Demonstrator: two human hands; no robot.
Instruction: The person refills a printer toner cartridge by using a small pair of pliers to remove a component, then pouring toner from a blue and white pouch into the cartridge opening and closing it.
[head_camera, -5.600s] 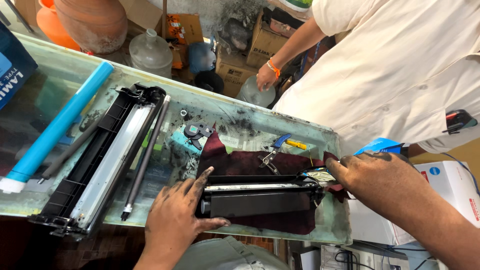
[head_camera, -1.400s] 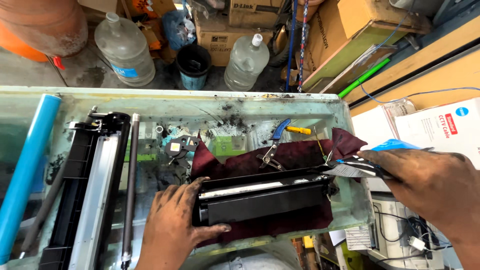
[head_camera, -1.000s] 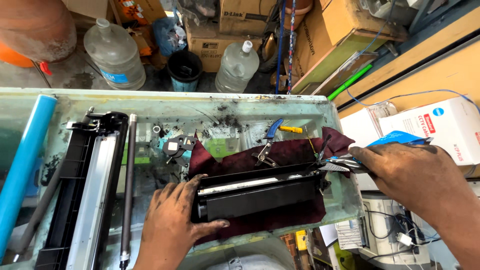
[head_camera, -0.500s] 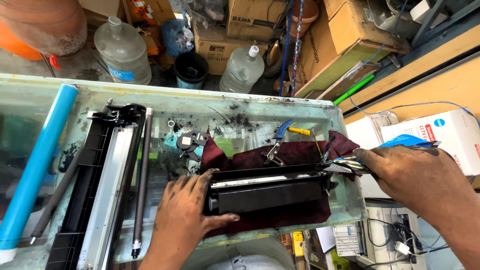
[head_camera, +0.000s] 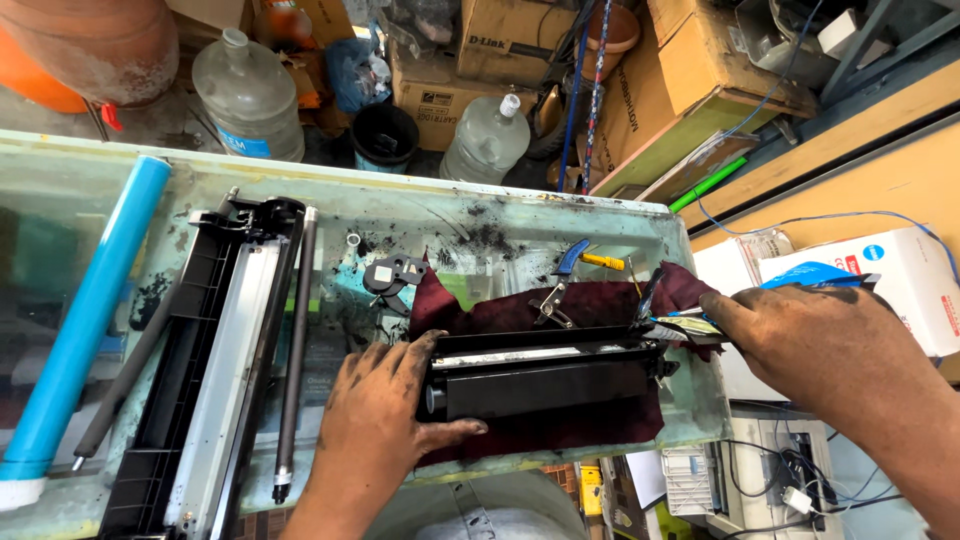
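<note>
While both toner-stained hands work it, the black cartridge section sits on a maroon cloth at lower centre of the glass desk.
Left hand spread, gripping the cartridge's left end; right hand pinches blue-handled pliers at its right end. Larger black housing, black rod and blue drum lie lower left.

Both hands bare: left hand, right hand; black toner smudges, no sleeves.
</note>
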